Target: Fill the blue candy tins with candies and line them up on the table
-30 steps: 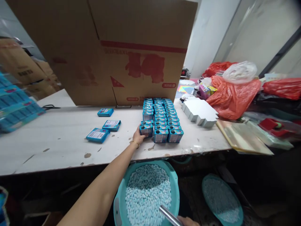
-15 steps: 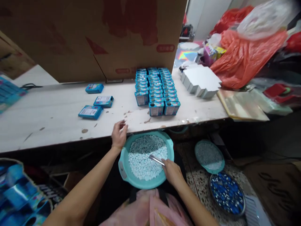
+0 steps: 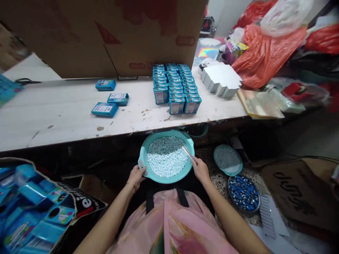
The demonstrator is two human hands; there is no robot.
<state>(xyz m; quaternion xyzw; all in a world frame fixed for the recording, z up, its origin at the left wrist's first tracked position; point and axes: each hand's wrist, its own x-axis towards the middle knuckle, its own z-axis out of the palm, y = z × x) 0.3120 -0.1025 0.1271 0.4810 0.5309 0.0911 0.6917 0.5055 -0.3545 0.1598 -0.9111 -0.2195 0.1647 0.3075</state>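
Observation:
A turquoise basin (image 3: 143, 155) sits at my lap, below the table edge, filled with small pale blue-white pellets (image 3: 169, 162). My left hand (image 3: 137, 175) is closed on the basin's left handle. My right hand (image 3: 200, 170) is closed around a slim silver metal tool (image 3: 187, 152), whose far end lies over the pellets on the right; its exact kind is not clear. On the table beyond stand rows of small blue boxes (image 3: 177, 106). Three more blue boxes (image 3: 105, 109) lie apart to the left.
A large cardboard box (image 3: 79, 46) stands behind the white table (image 3: 66, 116). Right of the rows sit white card pieces (image 3: 221, 77) and plastic bags (image 3: 272, 53). A sack of blue boxes (image 3: 29, 211) is at lower left. On the floor are another basin (image 3: 215, 162) and a bowl of blue pieces (image 3: 243, 194).
My left hand has come down from above the table edge and taken hold of the basin's handle. The metal tool has moved to the right side of the basin. The view has tilted down.

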